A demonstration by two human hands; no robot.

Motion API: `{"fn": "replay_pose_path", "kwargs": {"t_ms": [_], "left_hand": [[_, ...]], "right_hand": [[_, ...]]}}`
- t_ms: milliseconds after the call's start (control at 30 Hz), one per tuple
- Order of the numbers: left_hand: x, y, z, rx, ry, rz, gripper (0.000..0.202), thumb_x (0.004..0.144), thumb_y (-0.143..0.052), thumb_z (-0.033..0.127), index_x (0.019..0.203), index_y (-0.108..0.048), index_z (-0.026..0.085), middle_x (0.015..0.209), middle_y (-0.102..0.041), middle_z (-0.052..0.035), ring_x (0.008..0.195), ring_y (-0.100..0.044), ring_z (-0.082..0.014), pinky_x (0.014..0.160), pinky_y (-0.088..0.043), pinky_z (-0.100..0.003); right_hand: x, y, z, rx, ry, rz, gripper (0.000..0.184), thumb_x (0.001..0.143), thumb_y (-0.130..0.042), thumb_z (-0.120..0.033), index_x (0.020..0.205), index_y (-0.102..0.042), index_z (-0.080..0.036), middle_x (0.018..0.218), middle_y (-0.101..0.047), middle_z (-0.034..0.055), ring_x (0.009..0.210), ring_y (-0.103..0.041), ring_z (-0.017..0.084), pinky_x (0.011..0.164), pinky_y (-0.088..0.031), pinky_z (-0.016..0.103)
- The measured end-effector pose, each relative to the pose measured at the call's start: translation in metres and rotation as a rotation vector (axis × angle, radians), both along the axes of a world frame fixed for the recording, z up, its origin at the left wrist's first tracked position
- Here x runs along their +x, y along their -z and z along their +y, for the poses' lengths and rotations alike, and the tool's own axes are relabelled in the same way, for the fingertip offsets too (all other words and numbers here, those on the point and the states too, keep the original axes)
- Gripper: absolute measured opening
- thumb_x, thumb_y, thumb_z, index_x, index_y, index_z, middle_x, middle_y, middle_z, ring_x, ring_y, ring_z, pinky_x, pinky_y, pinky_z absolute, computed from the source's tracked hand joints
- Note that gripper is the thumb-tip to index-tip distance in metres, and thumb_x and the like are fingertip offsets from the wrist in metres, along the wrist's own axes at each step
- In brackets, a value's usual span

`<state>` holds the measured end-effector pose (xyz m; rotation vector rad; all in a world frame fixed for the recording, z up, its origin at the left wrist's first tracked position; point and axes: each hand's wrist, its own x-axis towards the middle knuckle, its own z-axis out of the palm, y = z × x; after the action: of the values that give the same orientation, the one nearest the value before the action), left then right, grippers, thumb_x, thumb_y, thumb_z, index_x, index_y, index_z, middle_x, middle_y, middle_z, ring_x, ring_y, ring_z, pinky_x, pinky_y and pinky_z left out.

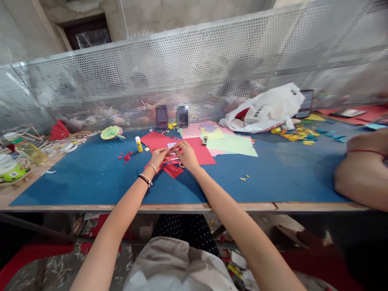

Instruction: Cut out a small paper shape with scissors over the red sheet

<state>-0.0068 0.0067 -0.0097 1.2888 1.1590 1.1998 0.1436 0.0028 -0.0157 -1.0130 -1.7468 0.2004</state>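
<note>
My left hand (160, 157) and my right hand (186, 156) meet above the red paper, with fingertips pinched close together. Between them is a small pale piece of paper (171, 145), partly covered by my fingers. Beneath lie large red sheets (201, 152) and a folded red scrap (173, 170). A scissors handle (182, 165) pokes out under my right hand; the rest is hidden. Left of my hands stands a yellow glue stick (138, 144) with a white cap. Small red clippings (126, 157) lie beside it.
Pastel sheets (233, 143) and a small sharpener-like object (205, 140) lie behind my right hand. Further back are a white plastic bag (266, 109), a green paper fan (110, 133) and a perforated metal screen (188, 60). Another person's arm (360, 169) rests at the right. Bottles (30, 151) stand left.
</note>
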Motion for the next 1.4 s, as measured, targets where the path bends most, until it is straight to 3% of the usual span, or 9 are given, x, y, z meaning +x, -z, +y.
{"fn": "replay_pose_path", "kwargs": {"t_ms": [467,700,1067,1400], "left_hand": [[-0.0002,-0.0025,-0.0008,0.302,-0.014,0.287,0.026,0.081,-0.059,0.035,0.088,-0.072,0.013,0.083,-0.073,-0.0107,0.076,-0.069,-0.0212,0.064,-0.050,-0.027],[0.0023,-0.0041,-0.0051,0.233,0.011,0.231,0.026,0.078,-0.061,0.034,0.092,-0.071,0.014,0.087,-0.074,-0.0092,0.079,-0.068,-0.0196,0.060,-0.049,-0.023],[0.0017,-0.0090,-0.0065,0.115,-0.001,0.093,0.026,0.079,-0.061,0.035,0.093,-0.070,0.015,0.086,-0.073,-0.0094,0.075,-0.069,-0.0163,0.057,-0.047,-0.020],[0.0001,-0.0082,-0.0052,0.015,0.070,-0.025,0.031,0.075,-0.064,0.043,0.091,-0.070,0.016,0.093,-0.072,-0.0106,0.080,-0.068,-0.0178,0.063,-0.049,-0.024]], "right_hand": [[0.0005,0.0026,0.0013,-0.029,0.038,-0.021,0.007,0.083,-0.052,-0.024,0.082,-0.057,-0.020,0.087,-0.058,0.0055,0.079,-0.057,0.020,0.073,-0.046,0.032],[-0.0004,0.0012,-0.0019,-0.038,0.100,-0.061,0.010,0.084,-0.050,-0.024,0.083,-0.059,-0.021,0.089,-0.059,0.0063,0.081,-0.056,0.020,0.074,-0.046,0.033],[0.0000,-0.0038,-0.0032,-0.011,0.022,0.028,0.013,0.084,-0.051,-0.027,0.087,-0.062,-0.021,0.089,-0.060,0.0068,0.076,-0.058,0.019,0.071,-0.047,0.032],[0.0004,-0.0036,-0.0058,0.029,0.057,-0.038,0.013,0.085,-0.050,-0.023,0.086,-0.063,-0.022,0.090,-0.061,0.0059,0.082,-0.057,0.020,0.073,-0.047,0.032]]}}
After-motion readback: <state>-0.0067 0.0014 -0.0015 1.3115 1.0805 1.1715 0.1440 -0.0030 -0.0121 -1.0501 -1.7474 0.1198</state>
